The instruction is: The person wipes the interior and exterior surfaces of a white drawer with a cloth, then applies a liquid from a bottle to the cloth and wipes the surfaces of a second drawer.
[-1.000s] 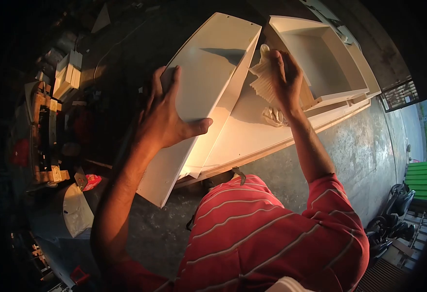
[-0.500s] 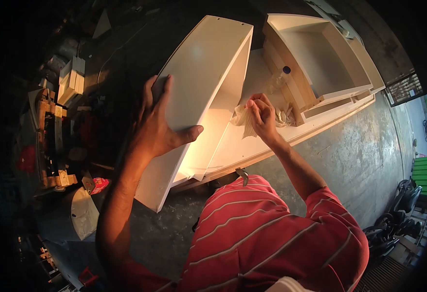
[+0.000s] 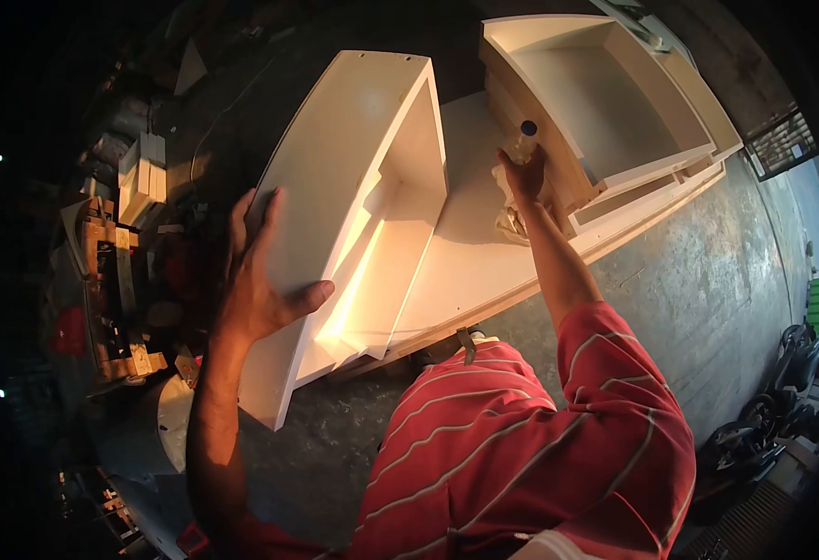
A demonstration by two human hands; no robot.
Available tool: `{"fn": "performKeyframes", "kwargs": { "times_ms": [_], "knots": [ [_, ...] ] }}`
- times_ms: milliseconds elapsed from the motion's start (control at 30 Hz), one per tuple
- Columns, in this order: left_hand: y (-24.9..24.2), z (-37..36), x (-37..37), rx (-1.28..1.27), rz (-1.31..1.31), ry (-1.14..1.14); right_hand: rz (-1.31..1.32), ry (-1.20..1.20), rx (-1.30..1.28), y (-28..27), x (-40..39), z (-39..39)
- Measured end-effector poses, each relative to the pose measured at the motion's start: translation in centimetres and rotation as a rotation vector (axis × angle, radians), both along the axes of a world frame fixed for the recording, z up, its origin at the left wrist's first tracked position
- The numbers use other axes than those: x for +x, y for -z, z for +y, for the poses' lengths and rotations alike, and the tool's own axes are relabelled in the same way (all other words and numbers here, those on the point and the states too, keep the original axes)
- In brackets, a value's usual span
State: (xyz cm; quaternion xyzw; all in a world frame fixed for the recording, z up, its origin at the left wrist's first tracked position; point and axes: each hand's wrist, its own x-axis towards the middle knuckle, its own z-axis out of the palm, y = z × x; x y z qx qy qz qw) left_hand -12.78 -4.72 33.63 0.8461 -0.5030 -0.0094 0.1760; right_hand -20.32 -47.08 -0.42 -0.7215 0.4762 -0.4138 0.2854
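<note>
My left hand (image 3: 265, 285) lies spread across the broad face of a white wooden box (image 3: 321, 196) standing on its side, its thumb at the front edge. Light falls into the box's open interior. My right hand (image 3: 525, 179) is closed about the lower part of a clear plastic bottle (image 3: 523, 147) with a dark blue cap. Beneath that hand and partly behind it shows a crumpled pale cloth (image 3: 509, 224). Bottle and cloth are on a long white panel (image 3: 470, 247), beside a second open box (image 3: 605, 103).
The panel's wooden front edge (image 3: 484, 320) runs close before my knees. At left stand a wooden frame (image 3: 129, 289) and a stack of pale boards (image 3: 143, 177) amid clutter. Concrete floor (image 3: 652, 271) extends to the right, where a motorcycle (image 3: 773, 401) is parked.
My right hand has moved from holding the cloth over the panel to the bottle farther off. The left hand stays on the white box while the view has shifted.
</note>
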Motion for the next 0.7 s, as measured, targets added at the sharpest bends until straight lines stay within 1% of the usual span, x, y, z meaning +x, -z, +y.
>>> {"fn": "performKeyframes", "kwargs": {
  "times_ms": [133,200,233,267,300,333,367,400,467,533,600,667,700],
  "knots": [
    [-0.2,0.1,-0.1,-0.001,0.015,-0.021,0.071,-0.061,0.096,-0.4,0.5,-0.9],
    [-0.3,0.2,-0.3,-0.006,0.016,-0.025,-0.02,-0.124,-0.182,0.2,0.2,-1.1],
    [-0.5,0.2,-0.6,-0.028,0.005,-0.034,-0.081,-0.157,-0.199,-1.9,-0.5,0.1],
    [-0.6,0.3,-0.9,-0.05,-0.005,-0.042,-0.082,-0.165,-0.203,-4.1,-1.2,1.3],
    [-1.0,0.3,-1.4,-0.053,-0.002,-0.049,-0.121,-0.272,-0.093,-6.2,-2.1,2.4],
    [-1.7,0.3,-2.1,-0.081,-0.072,-0.051,-0.159,-0.377,0.019,-8.1,-3.2,3.3],
    [-2.4,0.3,-2.9,-0.109,-0.143,-0.05,-0.231,-0.522,0.035,-9.8,-4.2,3.9],
    [-3.4,0.3,-4.3,-0.114,-0.147,-0.05,-0.233,-0.523,0.029,-11.4,-5.3,4.8],
    [-4.8,0.4,-8.2,-0.246,-0.308,-0.021,-0.144,-0.708,0.242,-14.7,-7.8,7.1],
    [-4.1,0.7,-12.1,-0.376,-0.315,0.141,0.007,-0.846,0.296,-18.2,-10.1,9.5],
    [-0.5,-1.3,-14.4,-0.468,-0.032,0.21,-0.033,-1.056,0.3,-21.2,-11.7,12.4],
    [3.9,-4.9,-14.4,-0.585,0.255,0.078,-0.048,-1.212,0.331,-22.8,-12.7,15.0],
    [5.9,-6.4,-14.0,-0.644,0.38,0.003,-0.072,-1.268,0.327,-22.6,-13.0,16.0]
  ]
}}
